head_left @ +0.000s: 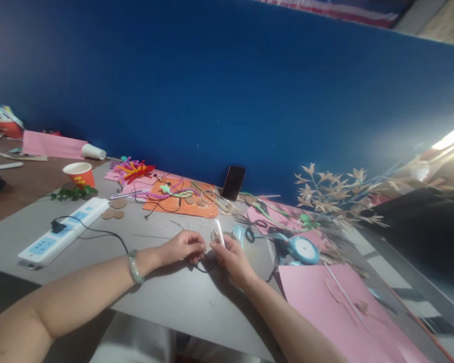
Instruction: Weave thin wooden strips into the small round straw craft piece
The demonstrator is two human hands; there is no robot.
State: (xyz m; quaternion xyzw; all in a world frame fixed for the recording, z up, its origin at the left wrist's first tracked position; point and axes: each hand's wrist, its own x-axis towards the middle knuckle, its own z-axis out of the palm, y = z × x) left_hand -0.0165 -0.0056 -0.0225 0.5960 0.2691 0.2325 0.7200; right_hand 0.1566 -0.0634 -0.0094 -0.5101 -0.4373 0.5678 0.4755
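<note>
White stick (pixel 220 231) tilts in the grasp of my right hand (pixel 233 261), inward from the near edge of the bench (pixel 166 302); my left hand (pixel 185 247) pinches beside it, on what I cannot tell remotely.

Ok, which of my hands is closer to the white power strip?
Left. Your left hand is to the right of the white power strip, apart from it; your right hand is farther right, on the far side of your left.
</note>
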